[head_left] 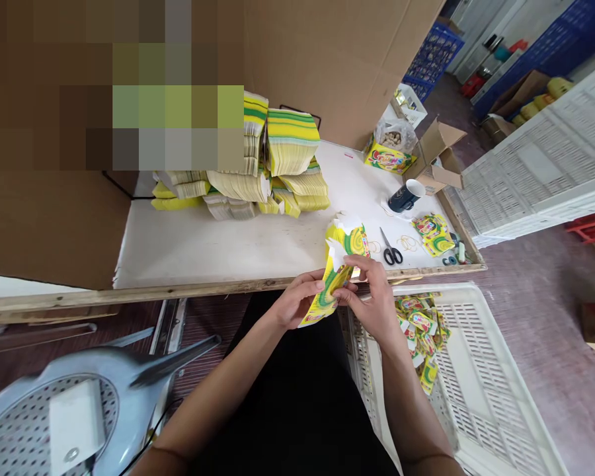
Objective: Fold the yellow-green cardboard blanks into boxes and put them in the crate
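Note:
A yellow and green printed carton (322, 295) with white end flaps is held tilted between both hands, just off the table's front edge. My left hand (297, 299) is closed around its left side, thumb on the printed face. The fingers of my right hand (374, 297) pinch its right side near the upper flap. Right behind it, more yellow cartons (346, 233) lie on the table (218, 248). Stacks of flattened cartons (292, 149) are piled farther back. Black-handled scissors (393, 255) and rubber bands (407, 243) lie to the right of my hands.
Below right stands a white plastic crate (496, 357) with several small folded cartons (426, 330). A dark mug (405, 196), an opened cardboard box (434, 162) and a yellow box with a plastic bag (389, 158) stand on the table's right. At lower left is a blue-grey chair (129, 377).

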The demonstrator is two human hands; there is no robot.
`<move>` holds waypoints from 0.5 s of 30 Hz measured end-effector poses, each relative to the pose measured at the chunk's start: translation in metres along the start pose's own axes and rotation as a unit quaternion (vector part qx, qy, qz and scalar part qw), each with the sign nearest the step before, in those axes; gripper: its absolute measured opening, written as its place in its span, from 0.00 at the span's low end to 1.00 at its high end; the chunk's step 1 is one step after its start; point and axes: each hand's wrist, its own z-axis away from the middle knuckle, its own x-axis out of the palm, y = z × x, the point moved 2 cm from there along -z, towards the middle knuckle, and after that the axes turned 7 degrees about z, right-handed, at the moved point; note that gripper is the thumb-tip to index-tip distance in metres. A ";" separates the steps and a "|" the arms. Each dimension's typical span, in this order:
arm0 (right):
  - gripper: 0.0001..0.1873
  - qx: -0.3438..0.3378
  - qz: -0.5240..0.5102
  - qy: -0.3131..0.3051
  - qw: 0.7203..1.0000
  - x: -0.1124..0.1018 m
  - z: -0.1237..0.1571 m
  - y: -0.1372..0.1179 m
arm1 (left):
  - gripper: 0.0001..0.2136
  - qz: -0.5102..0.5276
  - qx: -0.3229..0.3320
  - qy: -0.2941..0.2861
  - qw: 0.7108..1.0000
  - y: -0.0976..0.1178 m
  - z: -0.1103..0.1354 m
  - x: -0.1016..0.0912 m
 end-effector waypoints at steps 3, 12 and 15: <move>0.20 0.009 0.012 0.028 0.999 0.003 0.000 0.001 | 0.24 -0.018 0.003 0.001 1.000 0.001 0.002 -0.001; 0.13 0.030 0.019 -0.026 0.999 -0.002 -0.002 0.001 | 0.23 -0.059 -0.006 0.003 0.998 -0.003 0.005 -0.001; 0.13 0.030 0.012 -0.041 0.999 -0.004 -0.002 0.002 | 0.22 -0.063 -0.006 0.011 0.998 -0.005 0.006 -0.003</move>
